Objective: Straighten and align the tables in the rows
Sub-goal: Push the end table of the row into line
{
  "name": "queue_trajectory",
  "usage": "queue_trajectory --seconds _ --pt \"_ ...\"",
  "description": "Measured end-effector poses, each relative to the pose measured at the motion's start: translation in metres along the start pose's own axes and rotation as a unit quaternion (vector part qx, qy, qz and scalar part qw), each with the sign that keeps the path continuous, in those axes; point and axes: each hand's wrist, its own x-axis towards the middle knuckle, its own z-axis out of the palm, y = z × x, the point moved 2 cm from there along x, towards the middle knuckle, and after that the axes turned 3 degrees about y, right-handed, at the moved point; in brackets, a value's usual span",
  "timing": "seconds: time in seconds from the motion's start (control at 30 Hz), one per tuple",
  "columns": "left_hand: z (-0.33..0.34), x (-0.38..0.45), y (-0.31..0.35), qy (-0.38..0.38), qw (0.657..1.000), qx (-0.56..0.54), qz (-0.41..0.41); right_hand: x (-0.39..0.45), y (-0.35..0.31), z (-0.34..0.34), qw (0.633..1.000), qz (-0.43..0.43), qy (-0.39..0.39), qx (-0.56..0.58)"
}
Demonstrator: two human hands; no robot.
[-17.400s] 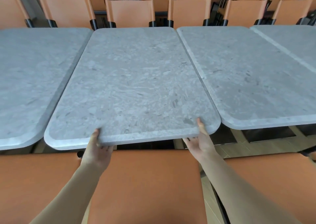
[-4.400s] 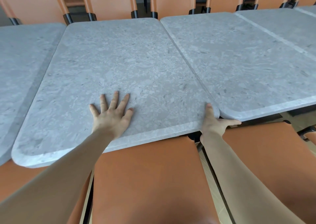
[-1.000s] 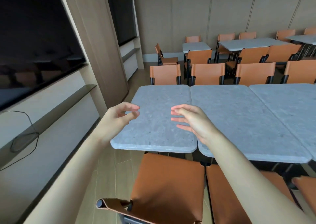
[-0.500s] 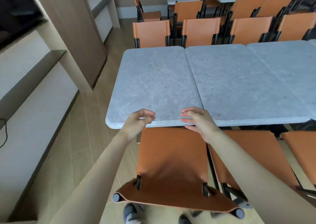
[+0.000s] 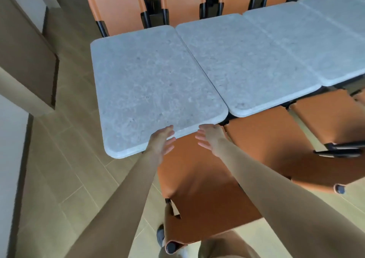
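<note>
The end table point(image 5: 154, 84) of the row has a grey stone-look top with rounded corners and stands at the left. Its right edge meets the second table point(image 5: 250, 64), and a third table point(image 5: 320, 38) follows to the right. The end table's near edge sits a little closer to me than its neighbour's. My left hand point(image 5: 161, 140) is at that near edge with straight fingers, thumb up by the rim. My right hand point(image 5: 210, 138) hovers just below the same edge, fingers spread, palm facing left. Neither hand holds anything.
An orange chair point(image 5: 199, 178) stands tucked between me and the end table. More orange chairs point(image 5: 324, 131) line the near side, and another row of chairs point(image 5: 118, 9) stands behind the tables. Wooden floor point(image 5: 65, 169) and a wall unit point(image 5: 25, 60) lie to the left.
My hands have dropped to the end table's near edge and their curled fingers have straightened. The view has tilted further down and in toward the table.
</note>
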Motion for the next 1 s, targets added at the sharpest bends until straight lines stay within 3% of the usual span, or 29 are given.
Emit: queue_trajectory --seconds 0.2,0.33,0.53,0.6,0.7,0.8,1.0 --pt "0.027 0.055 -0.019 -0.037 0.989 -0.09 -0.11 0.053 0.003 -0.023 0.997 0.037 0.063 0.001" --pt "0.025 0.097 -0.039 0.032 0.965 -0.194 -0.175 0.093 0.006 -0.035 0.988 0.127 0.089 0.004" --pt "0.027 0.149 -0.066 0.139 0.891 -0.373 -0.217 0.163 0.002 -0.039 0.975 0.177 0.099 0.093" --pt "0.029 0.162 -0.071 0.167 0.876 -0.404 -0.204 0.186 0.0 -0.04 0.969 0.182 0.089 0.143" --pt "0.027 0.181 -0.075 0.185 0.865 -0.449 -0.122 0.215 -0.002 -0.044 0.952 0.195 0.075 0.225" --pt "0.022 0.189 -0.076 0.176 0.823 -0.539 -0.033 0.231 -0.002 -0.051 0.933 0.191 0.055 0.299" --pt "0.016 0.194 -0.085 0.174 0.822 -0.542 0.03 0.237 0.008 -0.056 0.913 0.117 -0.073 0.384"
